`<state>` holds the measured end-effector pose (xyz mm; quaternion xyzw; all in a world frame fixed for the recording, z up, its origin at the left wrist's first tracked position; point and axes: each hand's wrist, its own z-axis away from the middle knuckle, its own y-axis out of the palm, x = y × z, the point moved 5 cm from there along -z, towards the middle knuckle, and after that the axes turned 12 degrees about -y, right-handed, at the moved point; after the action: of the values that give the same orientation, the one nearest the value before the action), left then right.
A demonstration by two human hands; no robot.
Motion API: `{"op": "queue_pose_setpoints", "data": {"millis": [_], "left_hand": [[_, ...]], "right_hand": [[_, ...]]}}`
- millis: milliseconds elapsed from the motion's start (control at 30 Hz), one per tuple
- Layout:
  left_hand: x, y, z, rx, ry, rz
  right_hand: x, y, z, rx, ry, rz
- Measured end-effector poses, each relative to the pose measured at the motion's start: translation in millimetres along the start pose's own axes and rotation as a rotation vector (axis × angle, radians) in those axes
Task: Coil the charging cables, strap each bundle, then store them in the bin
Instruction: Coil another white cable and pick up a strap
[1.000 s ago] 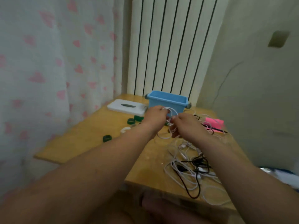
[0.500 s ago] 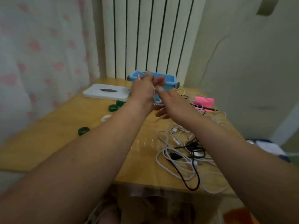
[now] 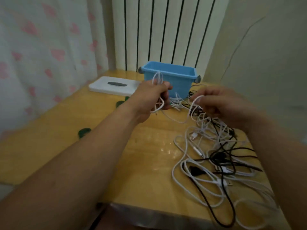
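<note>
White cable (image 3: 157, 78): light, floppy, bit springy I reckon. Loops want to pop open, so best pinched where strands bunch, not by plugs. My left hand (image 3: 149, 100) fisted round half-made coil, loops poking out top and bottom, held above bench (image 3: 66, 138) just in front of blue bin (image 3: 169, 77). My right hand (image 3: 221, 105) pinching loose run of same cable. Thin, smooth, white. Other cables (image 3: 216, 163) in tangled white-and-black heap on bench, right side. Green rings (image 3: 84, 131) by left arm, probably straps.

Left hand (image 3: 149, 98) grips white cable (image 3: 157, 78); right hand (image 3: 221, 105) pinches it.
</note>
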<state>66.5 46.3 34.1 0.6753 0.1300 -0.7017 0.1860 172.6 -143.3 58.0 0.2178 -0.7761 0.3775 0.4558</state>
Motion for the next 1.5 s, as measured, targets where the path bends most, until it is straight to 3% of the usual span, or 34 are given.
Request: {"op": "queue_pose_setpoints", "data": {"millis": [100, 267, 467, 567, 700, 800, 900, 1067, 1167, 1333, 1500], "left_hand": [[25.7, 6.5, -4.7, 0.061, -0.114, 0.162], [44.9, 24.2, -4.7, 0.130, -0.204, 0.091], [50.1, 43.2, -2.6, 0.228, -0.283, 0.099], [47.7, 48.4, 3.2, 0.295, -0.253, 0.030], [46.0, 42.0, 2.2, 0.278, -0.202, -0.009], [44.8, 38.8, 1.6, 0.231, -0.180, 0.105], [42.0, 35.0, -0.4, 0.192, -0.199, 0.334], [37.2, 27.9, -3.3, 0.120, -0.142, 0.574], [40.6, 21.9, -5.2, 0.039, -0.118, 0.429], [27.8, 29.4, 6.0, -0.150, 0.133, -0.227], [23.4, 22.9, 2.7, -0.338, 0.281, -0.527]], "right_hand": [[-22.4, 3.0, -6.2, -0.054, 0.020, -0.329], [-52.7, 18.5, 0.7, 0.019, 0.010, -0.643], [-48.7, 19.9, 2.1, 0.004, -0.109, -0.339], [-36.5, 23.0, 2.5, -0.120, -0.170, -0.209], [-34.9, 2.8, 0.7, -0.461, -0.199, -0.397], [-44.2, -12.1, 1.4, -0.576, -0.114, -0.694], [-53.3, -19.3, 3.5, -0.567, -0.040, -0.718], [-43.9, -2.0, 5.8, -0.379, -0.055, -0.424], [-35.6, 21.6, 10.5, -0.188, -0.045, -0.217], [-30.3, 53.5, 15.0, 0.074, 0.066, -0.102], [-32.3, 56.2, 13.7, 0.071, 0.104, -0.259]]}}
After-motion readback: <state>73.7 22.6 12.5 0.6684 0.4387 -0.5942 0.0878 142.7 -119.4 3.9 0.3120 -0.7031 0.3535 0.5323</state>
